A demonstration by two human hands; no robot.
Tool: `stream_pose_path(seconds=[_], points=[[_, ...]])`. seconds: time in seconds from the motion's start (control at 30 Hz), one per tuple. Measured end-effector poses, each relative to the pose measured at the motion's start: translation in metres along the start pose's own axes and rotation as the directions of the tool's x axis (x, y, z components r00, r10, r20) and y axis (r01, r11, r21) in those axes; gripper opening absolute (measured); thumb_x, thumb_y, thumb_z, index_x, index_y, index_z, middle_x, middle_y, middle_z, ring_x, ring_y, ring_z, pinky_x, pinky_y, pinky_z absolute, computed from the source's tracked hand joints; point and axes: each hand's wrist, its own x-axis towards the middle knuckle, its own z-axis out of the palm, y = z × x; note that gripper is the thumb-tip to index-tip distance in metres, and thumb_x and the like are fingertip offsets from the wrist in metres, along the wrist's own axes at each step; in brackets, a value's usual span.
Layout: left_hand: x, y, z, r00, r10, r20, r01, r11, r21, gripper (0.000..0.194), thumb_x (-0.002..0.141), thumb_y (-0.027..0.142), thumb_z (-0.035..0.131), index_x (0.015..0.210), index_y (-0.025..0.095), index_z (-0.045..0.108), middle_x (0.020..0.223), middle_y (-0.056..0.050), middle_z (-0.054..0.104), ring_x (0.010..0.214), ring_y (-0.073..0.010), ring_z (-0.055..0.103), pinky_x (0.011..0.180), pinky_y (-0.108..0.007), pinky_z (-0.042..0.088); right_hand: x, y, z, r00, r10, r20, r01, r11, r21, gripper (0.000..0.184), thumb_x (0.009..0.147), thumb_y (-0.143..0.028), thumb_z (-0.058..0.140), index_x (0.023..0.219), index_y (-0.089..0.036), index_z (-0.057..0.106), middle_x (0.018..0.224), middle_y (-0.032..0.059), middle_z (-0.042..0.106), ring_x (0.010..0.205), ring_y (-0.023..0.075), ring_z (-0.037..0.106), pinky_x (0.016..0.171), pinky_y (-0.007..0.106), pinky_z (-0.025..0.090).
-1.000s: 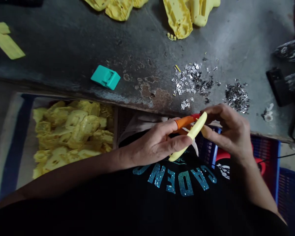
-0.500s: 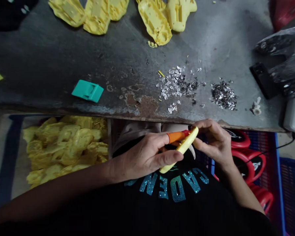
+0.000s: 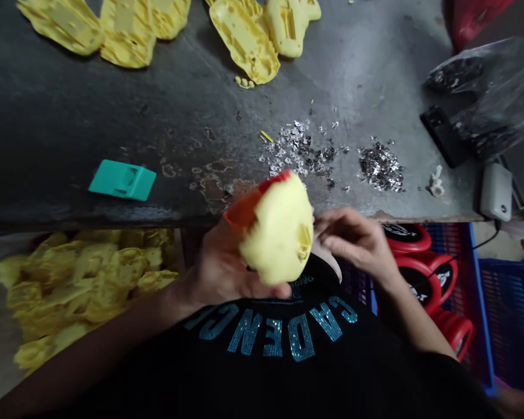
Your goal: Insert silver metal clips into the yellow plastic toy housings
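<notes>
The left hand [image 3: 220,262] cups a pale yellow moulded plastic shell [image 3: 279,230] from beneath, its fingers hidden behind the shell, so how hard they press cannot be told. A bright orange-red plastic piece [image 3: 241,210] shows along the shell's upper edge. The shell is held up near the camera, over the front edge of a dark, worn metal workbench [image 3: 56,128]. The right hand [image 3: 353,241] is loosely spread, fingers gently curled and pinching nothing. Its fingertips [image 3: 321,224] lie just beside the shell; whether they touch it cannot be told.

With only one hand clearly bearing the shell, a slip is the main risk. A fumbled turn could drop it onto the loose silver metal bits [image 3: 290,150] just beyond, scattering them toward the dark silver scrap heap [image 3: 381,167]. Falling nearer the body, it could strike the black sequinned shirt [image 3: 266,349] and pass over the bench edge, toward the yellow moulded shells [image 3: 82,285] piled low on the left or the round red parts [image 3: 419,273] in a blue plastic crate [image 3: 474,291]. Room between torso and bench edge looks tight, so a wide elbow swing could catch the bench.
</notes>
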Motion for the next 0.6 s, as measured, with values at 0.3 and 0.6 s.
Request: stream_pose_path(seconds=[0.3,0.6], points=[[0.019,0.008,0.014,0.947,-0.302,-0.106,0.169,0.754,-0.635,0.063,0.099,0.068,0.086,0.145,0.024,0.08,0.145,-0.008,0.085,0.112,-0.0234,0.086,0.09,-0.028,0.073,0.042,0.033,-0.063,0.89,-0.41,-0.202,0.053,0.532,-0.845,0.007,0.101,-0.034,0.082,0.098,-0.028,0.081,0.096,0.0038,0.077,0.098,0.0273,0.067,0.096,0.046,0.049],[0.027,0.001,0.031,0.885,-0.422,0.198,0.419,0.534,-0.734,0.08,0.1,0.078,0.076,0.147,0.014,0.071,0.127,-0.02,0.086,0.09,-0.0243,0.086,0.048,-0.02,0.06,0.002,-0.036,-0.031,0.869,-0.488,0.079,0.456,0.729,-0.511,0.029,0.102,-0.013,0.084,0.121,-0.034,0.081,0.107,-0.0005,0.087,0.094,0.0237,0.082,0.085,0.042,0.064]])
